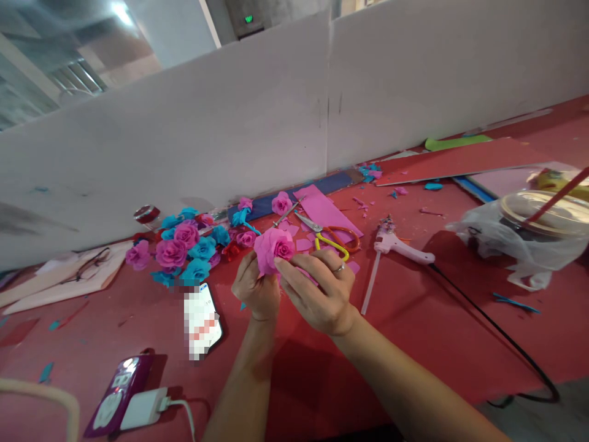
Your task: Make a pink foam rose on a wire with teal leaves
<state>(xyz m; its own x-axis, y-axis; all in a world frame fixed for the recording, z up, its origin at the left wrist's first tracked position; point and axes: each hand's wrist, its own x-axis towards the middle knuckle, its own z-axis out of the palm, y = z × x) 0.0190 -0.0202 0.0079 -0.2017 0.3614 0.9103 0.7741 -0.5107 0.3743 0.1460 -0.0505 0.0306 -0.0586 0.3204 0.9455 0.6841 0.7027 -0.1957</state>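
My left hand (pixel 258 288) is closed around the underside of a pink paper flower (pixel 268 250), whose layered petals face up and toward me. With fingertips pressed on the flower's right edge, my right hand (pixel 319 288) grips a petal; a ring is on one finger. The flower's stem is hidden by my hands. Just beyond lie scissors (pixel 348 238) with orange and yellow handles, a pink paper sheet (pixel 324 209) and loose pink petals. A pile of finished pink, blue and red paper flowers (pixel 171 253) sits to the left.
A white glue gun (pixel 402 245) with a black cord lies right of my hands. A bowl in a plastic bag (pixel 529 227) stands far right. A phone (pixel 203 322), a purple power strip (pixel 120 393) and eyeglasses (pixel 85 268) are on the left. A white partition (pixel 230 123) borders the red table.
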